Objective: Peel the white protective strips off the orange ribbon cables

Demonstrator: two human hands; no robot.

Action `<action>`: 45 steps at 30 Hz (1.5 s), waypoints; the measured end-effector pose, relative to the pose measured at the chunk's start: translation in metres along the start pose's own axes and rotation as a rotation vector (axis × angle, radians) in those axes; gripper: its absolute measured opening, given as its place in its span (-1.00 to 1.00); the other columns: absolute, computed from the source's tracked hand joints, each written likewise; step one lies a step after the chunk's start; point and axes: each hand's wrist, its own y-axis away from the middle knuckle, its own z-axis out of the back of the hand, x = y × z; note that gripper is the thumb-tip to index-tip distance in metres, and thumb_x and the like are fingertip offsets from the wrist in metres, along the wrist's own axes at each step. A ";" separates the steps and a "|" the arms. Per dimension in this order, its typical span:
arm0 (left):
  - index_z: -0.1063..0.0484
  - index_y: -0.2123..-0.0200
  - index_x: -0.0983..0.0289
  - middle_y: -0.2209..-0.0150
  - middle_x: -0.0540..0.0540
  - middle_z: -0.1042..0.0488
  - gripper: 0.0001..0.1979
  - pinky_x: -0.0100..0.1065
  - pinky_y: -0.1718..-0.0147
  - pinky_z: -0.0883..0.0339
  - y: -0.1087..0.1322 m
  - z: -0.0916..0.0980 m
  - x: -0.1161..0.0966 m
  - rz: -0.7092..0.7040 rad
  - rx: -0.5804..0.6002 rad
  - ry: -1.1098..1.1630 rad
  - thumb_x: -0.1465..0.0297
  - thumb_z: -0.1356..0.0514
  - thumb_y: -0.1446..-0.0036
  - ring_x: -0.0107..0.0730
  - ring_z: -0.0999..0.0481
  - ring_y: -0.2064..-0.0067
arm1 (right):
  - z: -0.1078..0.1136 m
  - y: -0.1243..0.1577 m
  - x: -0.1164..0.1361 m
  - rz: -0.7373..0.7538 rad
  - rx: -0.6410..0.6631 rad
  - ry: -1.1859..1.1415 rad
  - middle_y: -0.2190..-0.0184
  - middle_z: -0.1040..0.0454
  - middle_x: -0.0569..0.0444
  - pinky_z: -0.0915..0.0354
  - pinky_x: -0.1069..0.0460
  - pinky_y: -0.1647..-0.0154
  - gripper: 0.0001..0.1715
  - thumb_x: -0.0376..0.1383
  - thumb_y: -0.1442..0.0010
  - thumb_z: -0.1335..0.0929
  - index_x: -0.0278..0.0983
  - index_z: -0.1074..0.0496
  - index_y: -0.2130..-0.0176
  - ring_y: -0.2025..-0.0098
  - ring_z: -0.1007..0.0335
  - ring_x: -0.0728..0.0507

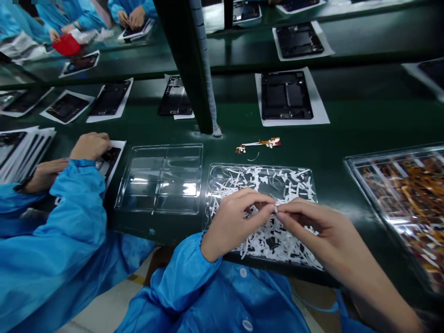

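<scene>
My left hand [239,221] and my right hand [321,222] meet fingertip to fingertip above a clear plastic tray [209,185]. Both are closed in a pinch on a tiny white piece [276,209], mostly hidden by the fingers. Many white paper-like strips [256,175] lie scattered in the tray below. Just beyond it, an orange and white flex cable [260,144] lies on the green bench, with a thin curved white strip [253,157] beside it.
To the left stands a clear compartment tray [159,147]; to the right, a tray [360,185] holds many orange flex cables. A post [187,69] rises from the bench. Black device housings [287,95] lie on white sheets. A co-worker's sleeve [79,194] is close on my left.
</scene>
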 end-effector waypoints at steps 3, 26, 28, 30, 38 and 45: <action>-0.61 0.15 0.20 0.25 0.06 -0.63 -0.84 -0.34 0.33 -0.51 -0.001 -0.003 0.000 -0.008 -0.040 -0.048 0.33 -0.22 -0.40 -0.38 -0.58 0.24 | -0.003 -0.003 -0.002 -0.036 -0.016 -0.060 0.29 -0.62 0.07 -0.42 0.06 0.37 -0.71 -0.01 -0.29 -0.44 -0.10 -0.64 0.11 0.32 -0.54 -0.09; -0.51 0.24 0.26 0.35 0.02 -0.57 -0.95 -0.40 0.42 -0.40 0.006 -0.015 0.008 -0.416 -0.294 -0.701 0.49 -0.23 -0.28 -0.42 -0.57 0.34 | -0.007 0.001 -0.001 -0.045 -0.044 -0.134 0.49 -0.55 0.12 -0.43 0.06 0.42 -0.67 -0.02 -0.35 -0.40 -0.17 -0.62 0.09 0.47 -0.49 -0.06; -0.52 0.24 0.27 0.33 0.04 -0.57 -0.93 -0.39 0.42 -0.41 0.008 -0.011 0.011 -0.324 -0.287 -0.616 0.49 -0.23 -0.29 -0.43 -0.54 0.35 | -0.005 0.003 -0.004 -0.063 -0.078 -0.088 0.51 -0.52 0.13 -0.39 0.08 0.47 -0.67 -0.01 -0.34 -0.40 -0.17 -0.61 0.10 0.50 -0.44 -0.05; -0.55 0.17 0.26 0.29 0.05 -0.57 -0.89 -0.43 0.48 -0.40 0.009 -0.008 0.012 -0.182 -0.250 -0.426 0.48 -0.20 -0.33 -0.49 -0.51 0.39 | -0.003 0.004 -0.007 -0.073 -0.075 -0.073 0.51 -0.50 0.13 -0.34 0.09 0.51 -0.67 0.01 -0.33 -0.41 -0.17 -0.60 0.15 0.51 -0.41 -0.04; -0.53 -0.05 0.19 0.11 0.11 -0.58 -0.77 -0.49 0.53 -0.43 0.004 -0.002 0.004 -0.039 -0.122 -0.094 0.32 -0.24 -0.37 -0.51 -0.53 0.35 | -0.006 0.003 0.005 -0.032 -0.007 -0.116 0.39 -0.57 0.09 -0.37 0.09 0.47 -0.71 -0.03 -0.34 -0.41 -0.14 -0.62 0.15 0.41 -0.46 -0.06; -0.56 0.10 0.25 0.26 0.07 -0.60 -0.87 -0.41 0.42 -0.51 0.010 -0.010 0.005 -0.469 -0.297 -0.576 0.40 -0.31 -0.29 -0.42 -0.60 0.29 | -0.007 0.002 0.007 -0.011 -0.059 -0.118 0.41 -0.58 0.11 -0.40 0.09 0.44 -0.71 -0.04 -0.34 -0.42 -0.14 -0.63 0.12 0.43 -0.48 -0.04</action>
